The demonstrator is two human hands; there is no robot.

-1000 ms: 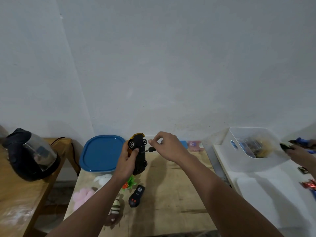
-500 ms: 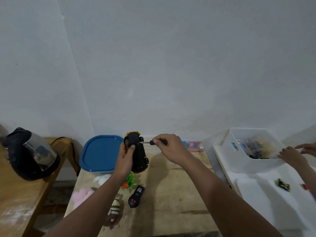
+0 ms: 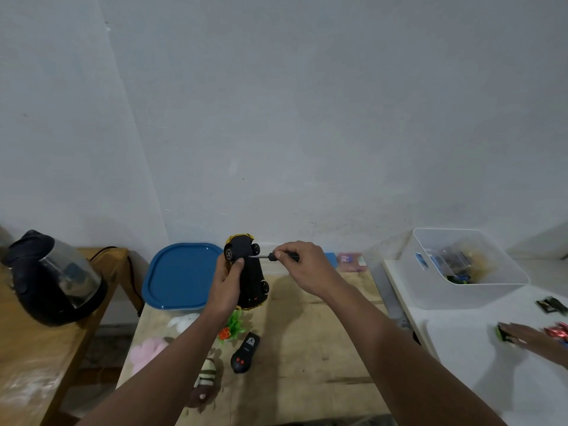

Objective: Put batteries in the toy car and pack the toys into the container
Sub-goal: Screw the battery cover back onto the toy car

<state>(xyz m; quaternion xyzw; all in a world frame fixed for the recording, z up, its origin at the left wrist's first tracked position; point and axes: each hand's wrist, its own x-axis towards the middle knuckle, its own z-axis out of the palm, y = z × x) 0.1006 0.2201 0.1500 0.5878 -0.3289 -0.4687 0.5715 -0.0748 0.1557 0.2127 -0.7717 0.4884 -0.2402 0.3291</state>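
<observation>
My left hand (image 3: 227,282) grips a yellow-and-black toy car (image 3: 249,272), held on end with its black underside turned toward my right hand. My right hand (image 3: 302,269) pinches a small black-handled screwdriver (image 3: 272,257), whose thin metal tip touches the car's underside near the upper wheels. A container with a blue lid (image 3: 181,276) stands at the back left of the wooden table (image 3: 307,348). A black remote control (image 3: 245,353) lies in front of the car. Soft toys lie at the left: a green-and-orange one (image 3: 232,329), a pink one (image 3: 144,353), a white one (image 3: 184,322) and a striped one (image 3: 207,375).
A black electric kettle (image 3: 50,279) stands on a wooden side table at the left. A white bin (image 3: 467,272) with small items sits on a white table at the right, where another person's hand (image 3: 534,339) rests near small toys. Small packets (image 3: 350,259) lie against the wall.
The car has turned more upright in my left hand and the screwdriver now lies level with its tip against the underside. The other person's hand has dropped from the bin to the white table.
</observation>
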